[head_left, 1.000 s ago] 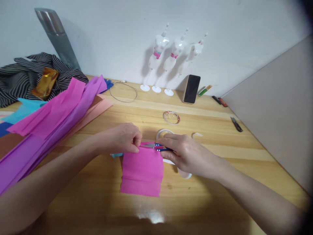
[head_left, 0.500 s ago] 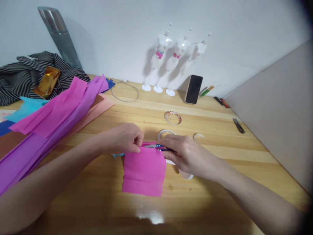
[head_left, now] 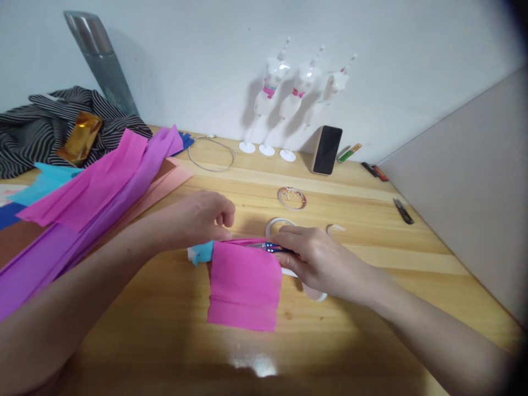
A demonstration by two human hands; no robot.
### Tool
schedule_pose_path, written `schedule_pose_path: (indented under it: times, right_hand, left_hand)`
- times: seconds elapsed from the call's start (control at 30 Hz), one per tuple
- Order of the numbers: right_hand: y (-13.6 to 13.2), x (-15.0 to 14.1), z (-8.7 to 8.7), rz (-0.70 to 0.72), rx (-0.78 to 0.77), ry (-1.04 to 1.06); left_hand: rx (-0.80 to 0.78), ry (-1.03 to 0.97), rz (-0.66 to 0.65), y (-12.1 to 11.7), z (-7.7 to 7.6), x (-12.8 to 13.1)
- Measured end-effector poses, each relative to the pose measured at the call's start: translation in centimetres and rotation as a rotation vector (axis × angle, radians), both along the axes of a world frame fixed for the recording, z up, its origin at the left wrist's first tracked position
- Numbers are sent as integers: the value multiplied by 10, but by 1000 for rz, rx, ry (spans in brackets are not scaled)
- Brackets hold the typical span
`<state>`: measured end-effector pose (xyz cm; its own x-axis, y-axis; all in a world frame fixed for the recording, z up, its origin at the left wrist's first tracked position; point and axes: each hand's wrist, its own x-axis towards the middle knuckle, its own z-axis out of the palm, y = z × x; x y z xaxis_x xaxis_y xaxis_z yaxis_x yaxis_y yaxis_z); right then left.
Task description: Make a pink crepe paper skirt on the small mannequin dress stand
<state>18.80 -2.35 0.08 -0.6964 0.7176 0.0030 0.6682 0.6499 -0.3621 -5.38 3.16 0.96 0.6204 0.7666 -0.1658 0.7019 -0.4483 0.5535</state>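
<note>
Left hand: drawn up and to the left since the earlier frame, the hand now shows the left end of the pink paper's upper edge and more of a light blue paper piece; its fingers are loosely curled, with a narrow gap down to the thumb, whose tip is at the pink edge. I cannot tell whether it pinches anything.
Right hand: centre right of the frame, the hand is closed around blue-handled scissors.
Scissors: the metal blades point left along the paper's upper edge, partly covered by a pink fold.
Pink crepe paper: the near-square sheet is in the centre of the frame, its lower part spread toward the bottom over the wooden table.
White tape: a roll is just above the right hand, partly hidden by it; a loose curl is to its right.
Bead dish: a round, clear dish with small beads is above the roll.
Upper middle: three white mannequin-like figures stand by the wall, two with pink bands; a phone leans to their right.
Left side: pink, purple and peach crepe sheets overlap, near a striped cloth with gold foil on it.
Upper left: a tall bottle is behind the cloth.
</note>
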Motion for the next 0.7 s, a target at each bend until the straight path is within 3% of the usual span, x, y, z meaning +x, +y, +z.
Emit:
schedule_pose_path:
  times: [0.13, 0.37, 0.5, 0.7]
  right_hand:
    - [1, -1, 1, -11, -18, -20]
    - [1, -5, 5, 5, 0, 6]
    - [0, -5, 6, -25, -19, -14]
    - [-1, -4, 4, -58, -33, -38]
  left_hand:
    - [-96, 128, 27, 3, 10, -8]
    - [-117, 93, -161, 6, -6, -8]
    - [-88, 142, -174, 5, -9, -5]
    - [-26, 214, -138, 1, 8, -8]
